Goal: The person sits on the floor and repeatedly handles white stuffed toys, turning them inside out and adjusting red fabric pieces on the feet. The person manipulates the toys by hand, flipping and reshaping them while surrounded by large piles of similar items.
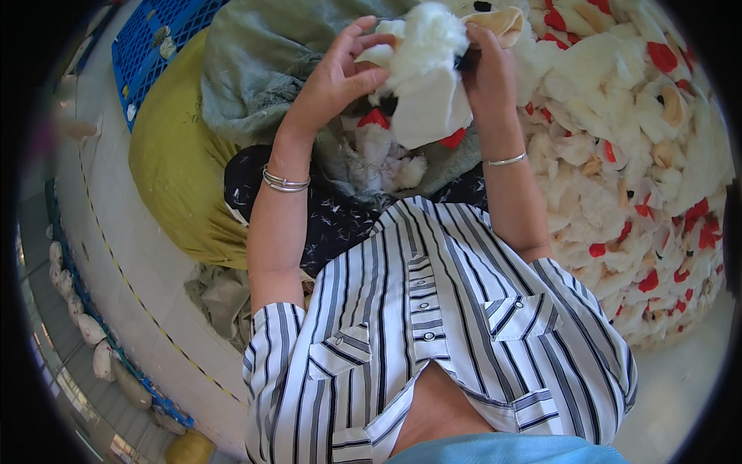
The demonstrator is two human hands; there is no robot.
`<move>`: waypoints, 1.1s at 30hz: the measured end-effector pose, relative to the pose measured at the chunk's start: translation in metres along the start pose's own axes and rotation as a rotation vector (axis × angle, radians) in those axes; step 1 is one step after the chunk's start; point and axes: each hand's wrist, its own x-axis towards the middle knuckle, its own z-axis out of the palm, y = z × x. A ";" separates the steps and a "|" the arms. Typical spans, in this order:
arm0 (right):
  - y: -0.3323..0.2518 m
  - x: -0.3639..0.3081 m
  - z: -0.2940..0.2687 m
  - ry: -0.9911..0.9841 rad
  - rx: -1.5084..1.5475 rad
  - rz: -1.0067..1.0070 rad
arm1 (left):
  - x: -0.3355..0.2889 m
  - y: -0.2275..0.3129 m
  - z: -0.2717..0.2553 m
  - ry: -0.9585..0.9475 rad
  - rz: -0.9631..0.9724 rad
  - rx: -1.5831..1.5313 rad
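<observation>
Up in front of me is an unstuffed plush toy skin (429, 69), with fluffy white pile, a smooth white flap hanging down, and dark and red bits. My right hand (492, 77) grips its right side, beside a beige ear-like piece (502, 27). At its left side is my left hand (340, 73), thumb and fingers spread apart, the thumb tip at the white fabric. Below, another white plush piece with a red part (379, 155) lies in the grey-green cloth between my knees.
A large heap of white plush skins (618, 178) with red and beige parts rises on the right. To the left are a bulging olive-yellow sack (178, 170), a grey-green sack (255, 69) and a blue plastic crate (158, 54). A striped line (127, 282) crosses the pale floor.
</observation>
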 end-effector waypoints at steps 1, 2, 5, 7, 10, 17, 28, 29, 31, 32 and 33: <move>0.003 0.000 -0.002 -0.042 -0.012 0.053 | 0.000 -0.004 -0.001 0.134 -0.020 0.098; 0.004 0.000 -0.002 -0.023 0.008 0.092 | 0.002 -0.009 -0.005 0.184 -0.108 0.126; 0.008 -0.001 -0.003 0.028 0.038 0.144 | 0.003 -0.017 -0.006 0.241 -0.309 0.181; 0.007 0.002 0.000 0.035 0.067 0.148 | 0.000 -0.019 -0.002 0.186 -0.420 0.103; 0.007 0.003 0.008 0.074 0.056 0.129 | -0.003 -0.021 0.002 0.161 -0.405 0.015; 0.014 0.003 -0.004 0.008 -0.034 0.147 | 0.000 -0.007 -0.022 0.615 -0.220 -0.020; -0.020 0.004 -0.022 -0.023 -0.295 0.022 | -0.006 0.009 -0.062 0.944 0.157 -0.234; -0.020 0.004 -0.024 -0.026 -0.292 0.017 | -0.006 0.008 -0.063 0.944 0.169 -0.196; -0.020 0.006 -0.023 -0.022 -0.240 -0.019 | -0.006 0.012 -0.065 0.962 0.181 -0.172; -0.020 0.006 -0.023 -0.021 -0.214 -0.038 | -0.006 0.013 -0.065 0.971 0.188 -0.160; -0.020 0.006 -0.022 -0.009 -0.210 -0.042 | -0.006 0.014 -0.067 0.998 0.170 -0.127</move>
